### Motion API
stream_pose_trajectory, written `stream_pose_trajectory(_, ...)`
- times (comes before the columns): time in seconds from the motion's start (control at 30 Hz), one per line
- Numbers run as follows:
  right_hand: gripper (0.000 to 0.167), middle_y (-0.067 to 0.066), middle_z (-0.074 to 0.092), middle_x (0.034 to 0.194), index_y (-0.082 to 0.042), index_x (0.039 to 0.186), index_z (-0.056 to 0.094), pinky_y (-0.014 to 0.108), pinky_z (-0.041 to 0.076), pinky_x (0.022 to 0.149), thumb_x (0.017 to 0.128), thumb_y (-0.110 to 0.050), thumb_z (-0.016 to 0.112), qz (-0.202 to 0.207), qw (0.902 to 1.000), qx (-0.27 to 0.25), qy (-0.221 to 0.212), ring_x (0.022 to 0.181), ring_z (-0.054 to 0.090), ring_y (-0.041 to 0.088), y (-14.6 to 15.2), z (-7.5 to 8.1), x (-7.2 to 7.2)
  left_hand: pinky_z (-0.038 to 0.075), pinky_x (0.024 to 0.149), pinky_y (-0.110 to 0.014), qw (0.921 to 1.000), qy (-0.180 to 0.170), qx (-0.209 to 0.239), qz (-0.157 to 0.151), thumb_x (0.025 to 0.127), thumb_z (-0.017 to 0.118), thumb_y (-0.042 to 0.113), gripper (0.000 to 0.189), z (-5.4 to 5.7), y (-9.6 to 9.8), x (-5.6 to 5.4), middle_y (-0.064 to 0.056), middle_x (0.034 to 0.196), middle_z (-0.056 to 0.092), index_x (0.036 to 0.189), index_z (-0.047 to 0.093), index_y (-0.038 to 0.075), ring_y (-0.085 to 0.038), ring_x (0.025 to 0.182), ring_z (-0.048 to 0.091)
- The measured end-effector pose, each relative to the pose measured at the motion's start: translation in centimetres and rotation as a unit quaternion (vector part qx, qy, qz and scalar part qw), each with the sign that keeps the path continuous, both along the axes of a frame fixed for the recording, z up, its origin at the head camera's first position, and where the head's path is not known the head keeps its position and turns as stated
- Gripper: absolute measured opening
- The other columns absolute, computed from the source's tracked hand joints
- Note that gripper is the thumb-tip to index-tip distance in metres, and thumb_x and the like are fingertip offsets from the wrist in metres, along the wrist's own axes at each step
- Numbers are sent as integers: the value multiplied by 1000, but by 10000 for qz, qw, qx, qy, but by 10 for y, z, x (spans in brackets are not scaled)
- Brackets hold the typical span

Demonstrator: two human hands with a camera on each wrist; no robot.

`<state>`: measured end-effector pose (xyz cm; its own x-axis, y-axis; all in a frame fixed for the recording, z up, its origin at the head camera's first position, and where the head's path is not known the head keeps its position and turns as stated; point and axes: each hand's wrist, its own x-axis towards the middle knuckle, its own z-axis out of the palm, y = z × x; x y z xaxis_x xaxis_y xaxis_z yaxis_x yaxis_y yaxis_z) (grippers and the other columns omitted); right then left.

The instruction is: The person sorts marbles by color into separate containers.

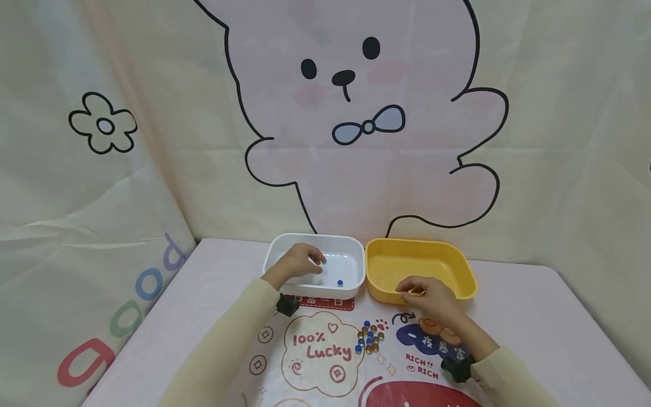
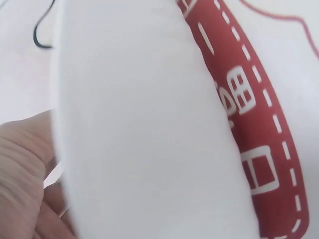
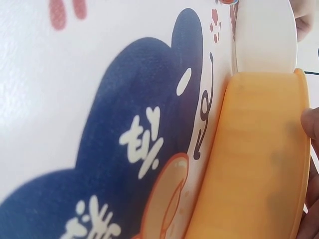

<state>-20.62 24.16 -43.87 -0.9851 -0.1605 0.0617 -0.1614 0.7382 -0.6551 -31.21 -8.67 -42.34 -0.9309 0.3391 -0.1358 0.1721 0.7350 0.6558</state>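
Observation:
My left hand (image 1: 301, 260) is over the white tray (image 1: 310, 291), with a visible gap between thumb and fingertips. One blue bead (image 1: 324, 262) shows right beside the fingertips, and another blue bead (image 1: 340, 282) lies on the tray floor. In the left wrist view the tray's white side (image 2: 139, 119) hides most of the fingers. At the near rim of the yellow tray (image 1: 386, 247), my right hand (image 1: 429, 293) has its thumb and fingers bent close together. Whether anything sits between them is hidden. The right wrist view shows that hand partly behind the yellow wall (image 3: 249, 164).
A cluster of blue, brown and greenish beads (image 1: 369, 337) lies on the printed tablecloth (image 1: 325, 362), in front of the trays. Both trays stand side by side near the back edge, against a hanging cloth (image 1: 427, 186) with a bear drawing.

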Motion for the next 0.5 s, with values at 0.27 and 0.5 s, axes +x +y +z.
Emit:
stream_pose_trajectory(0.27, 13, -7, 69, 98, -27, 99, 72, 26, 50, 79, 87, -31, 71, 0, 10000, -26, 19, 89, 58, 15, 1, -1, 1, 52, 77, -29, 9990, 179, 45, -413, 83, 75, 14, 18, 15, 7, 22, 0, 96, 68, 101, 73, 13, -15, 87, 61)
stream_pose_trajectory(0.5, 15, -8, 69, 96, -26, 100, 72, 28, 50, 80, 87, -33, 71, 39, 10000, -17, 54, 90, 58, 15, 2, 0, 1, 53, 71, -27, 9978, 383, 283, -469, 83, 74, 14, 22, 19, 10, 43, -3, 100, 70, 105, 73, 11, -16, 87, 62)
